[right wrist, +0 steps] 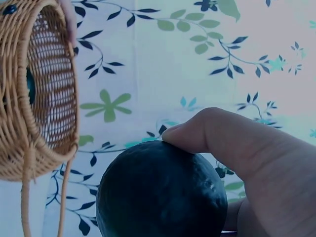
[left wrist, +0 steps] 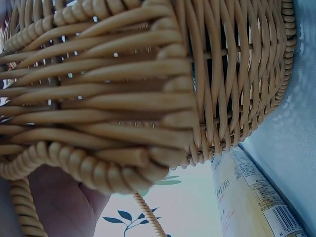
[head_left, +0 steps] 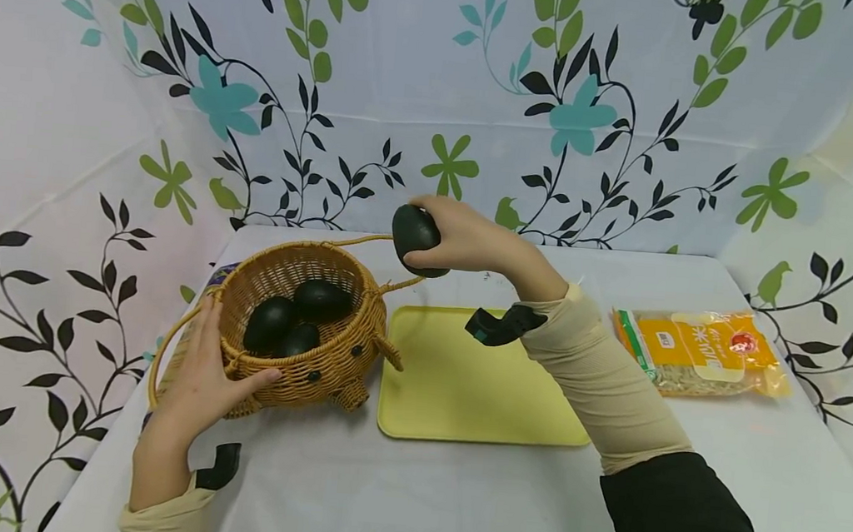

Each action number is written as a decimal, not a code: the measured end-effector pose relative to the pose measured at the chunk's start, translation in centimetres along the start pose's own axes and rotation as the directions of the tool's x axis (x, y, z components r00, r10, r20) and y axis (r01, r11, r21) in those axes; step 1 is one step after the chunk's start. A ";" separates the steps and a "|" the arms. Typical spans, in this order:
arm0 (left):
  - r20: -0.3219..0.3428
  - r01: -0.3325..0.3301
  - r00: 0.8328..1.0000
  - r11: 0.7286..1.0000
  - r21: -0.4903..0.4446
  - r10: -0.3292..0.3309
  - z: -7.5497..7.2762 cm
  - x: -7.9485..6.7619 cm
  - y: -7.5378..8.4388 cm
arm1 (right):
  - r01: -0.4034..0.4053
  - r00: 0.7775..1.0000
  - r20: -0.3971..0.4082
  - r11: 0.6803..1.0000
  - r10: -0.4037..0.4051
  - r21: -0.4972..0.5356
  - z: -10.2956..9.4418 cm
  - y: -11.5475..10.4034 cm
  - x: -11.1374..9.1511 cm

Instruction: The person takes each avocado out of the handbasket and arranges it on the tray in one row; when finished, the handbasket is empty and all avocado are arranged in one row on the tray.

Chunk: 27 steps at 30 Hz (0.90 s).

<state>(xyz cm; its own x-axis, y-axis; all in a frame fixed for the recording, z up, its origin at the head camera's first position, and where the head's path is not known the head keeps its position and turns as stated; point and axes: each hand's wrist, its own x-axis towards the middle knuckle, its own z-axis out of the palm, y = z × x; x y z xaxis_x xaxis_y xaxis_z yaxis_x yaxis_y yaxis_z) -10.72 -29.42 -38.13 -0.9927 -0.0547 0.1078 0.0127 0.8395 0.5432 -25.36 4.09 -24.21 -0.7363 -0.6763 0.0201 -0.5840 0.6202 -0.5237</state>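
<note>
My right hand (head_left: 466, 237) grips a dark green avocado (head_left: 415, 236), held up beside the basket's right rim and over the far side of the yellow tray (head_left: 484, 433). In the right wrist view, my thumb lies over the top of its bumpy skin. The wicker basket (head_left: 343, 368) has an animal face and long handles, and several more avocados (head_left: 322, 299) lie inside. My left hand (head_left: 200, 378) rests against the basket's left side, fingers straight along the rim and thumb stretched across its front. Wickerwork hides part of that hand in the left wrist view.
An orange and clear plastic food packet (head_left: 705, 352) lies on the white tablecloth at the right. A printed packet (left wrist: 256, 197) with a barcode shows beside the basket in the left wrist view. A patterned curtain (head_left: 412, 64) hangs behind the table.
</note>
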 end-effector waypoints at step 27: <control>-0.022 -0.009 1.000 1.000 -0.010 0.009 0.1 -0.1 0.0 | -0.116 0.993 -0.022 0.993 0.115 -0.007 -1.2 2.2 -2.0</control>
<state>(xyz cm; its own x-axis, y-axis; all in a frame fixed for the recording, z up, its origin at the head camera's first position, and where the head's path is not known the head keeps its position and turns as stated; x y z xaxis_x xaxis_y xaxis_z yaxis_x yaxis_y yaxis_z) -10.67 -29.34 -38.18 -0.9896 -0.0592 0.1308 0.0229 0.8344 0.5506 -25.59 7.23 -24.41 -0.8062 -0.5912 -0.0217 -0.4974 0.6972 -0.5162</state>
